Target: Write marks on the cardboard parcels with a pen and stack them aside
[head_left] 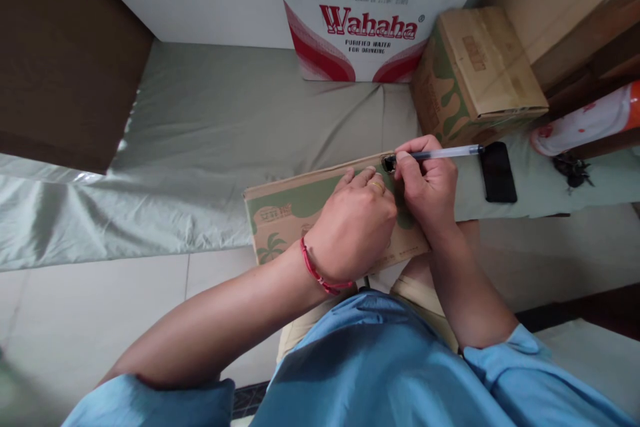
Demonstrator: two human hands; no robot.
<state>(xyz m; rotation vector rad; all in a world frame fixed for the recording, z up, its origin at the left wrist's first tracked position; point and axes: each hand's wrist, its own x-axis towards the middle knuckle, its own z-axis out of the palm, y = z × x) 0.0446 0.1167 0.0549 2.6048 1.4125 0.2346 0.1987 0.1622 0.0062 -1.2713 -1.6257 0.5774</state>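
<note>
Printed carton: slanted over the person's lap (287,217), its far side overlapping the near edge of the cloth-covered surface (210,127); what bears its weight cannot be told.
Dark opening: small, at the carton's far right corner (387,164).
Pen: nearly level (450,151), its left end at that opening; contact is hard to make out.
Right hand: pinching the pen between thumb and fingers (427,180).
Left hand: fingers together and bent over the carton (355,220); thumb hidden, so a grip cannot be told.
Step in hand: apparently working the pen at the corner opening.
Next move calls for: likely a steady carton and a controlled pen tip, clear of the left fingers.
Right side: black phone (499,177), then keys (573,171).
Far side: smaller box (485,67) beside the Wahaha carton (375,33).
</note>
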